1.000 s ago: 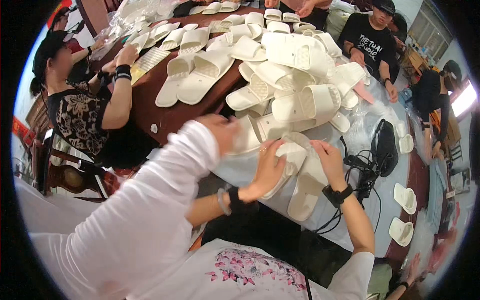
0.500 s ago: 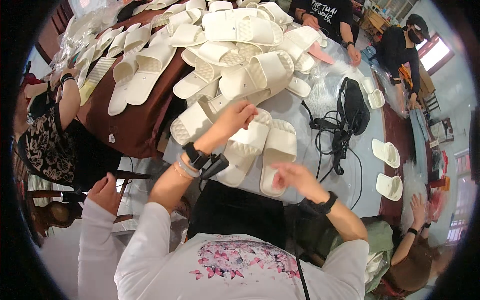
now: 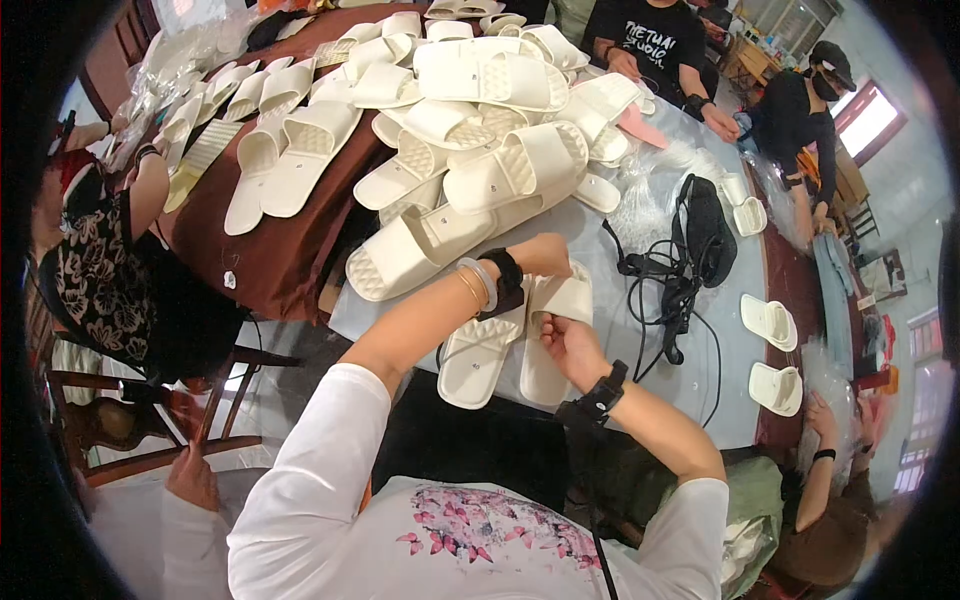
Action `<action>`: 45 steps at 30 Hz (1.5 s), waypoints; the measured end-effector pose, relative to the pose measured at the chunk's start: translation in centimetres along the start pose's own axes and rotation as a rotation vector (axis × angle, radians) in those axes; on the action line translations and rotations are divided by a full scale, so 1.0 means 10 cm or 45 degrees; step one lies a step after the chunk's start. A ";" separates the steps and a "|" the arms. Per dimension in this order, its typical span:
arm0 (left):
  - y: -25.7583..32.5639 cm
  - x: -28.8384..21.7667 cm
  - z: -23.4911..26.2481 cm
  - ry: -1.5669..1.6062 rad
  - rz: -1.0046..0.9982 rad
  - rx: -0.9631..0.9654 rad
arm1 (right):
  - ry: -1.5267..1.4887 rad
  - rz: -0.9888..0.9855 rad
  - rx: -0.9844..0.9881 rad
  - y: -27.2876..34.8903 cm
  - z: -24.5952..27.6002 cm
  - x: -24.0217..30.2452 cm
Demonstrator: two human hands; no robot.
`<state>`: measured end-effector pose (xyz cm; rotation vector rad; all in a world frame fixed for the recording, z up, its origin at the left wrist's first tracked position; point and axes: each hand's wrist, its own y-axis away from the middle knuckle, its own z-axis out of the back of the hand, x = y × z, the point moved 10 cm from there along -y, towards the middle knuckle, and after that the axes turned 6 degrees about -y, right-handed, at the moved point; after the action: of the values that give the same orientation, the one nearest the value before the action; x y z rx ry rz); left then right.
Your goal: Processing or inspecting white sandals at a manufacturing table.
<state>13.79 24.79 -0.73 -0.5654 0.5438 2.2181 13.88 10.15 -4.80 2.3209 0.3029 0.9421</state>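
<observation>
A pair of cream slide slippers lies side by side at the table's near edge: the left slipper (image 3: 474, 366) and the right slipper (image 3: 542, 372). My left hand (image 3: 541, 256) curls over the far end of the right slipper, fingers bent inward. Whatever those fingers hold is hidden, and my left wrist covers much of the left slipper's strap. Against the near edge of the right slipper's strap (image 3: 562, 296), my right hand (image 3: 573, 350) has its fingers curled, palm partly turned up. Just beyond lies a large heap of similar slippers (image 3: 490, 80).
Right of my hands lie a black pouch (image 3: 706, 232) with cords and a clear plastic bag (image 3: 656, 165). More slippers (image 3: 775, 388) rest along the right edge. A wooden chair (image 3: 130, 410) stands at left. Co-workers surround the table; a neighbour's hand (image 3: 193, 480) is near my left side.
My left hand has moved right, from over the left slipper to the far end of the right one. My right hand has closed at the right slipper's strap. The view has shifted slightly.
</observation>
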 end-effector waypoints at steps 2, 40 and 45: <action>0.04 0.06 -0.01 0.133 0.093 0.107 | 0.038 0.115 -0.055 0.01 0.03 0.05; 0.43 0.36 -0.14 1.203 0.307 0.181 | 1.332 1.430 0.097 1.55 -1.29 1.96; 0.48 0.09 0.31 0.845 0.144 -0.381 | 1.617 1.631 0.047 0.69 -1.35 2.04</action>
<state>8.87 24.07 2.28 -1.4851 0.5803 2.2052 19.16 19.36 18.32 1.3824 -0.8101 2.9024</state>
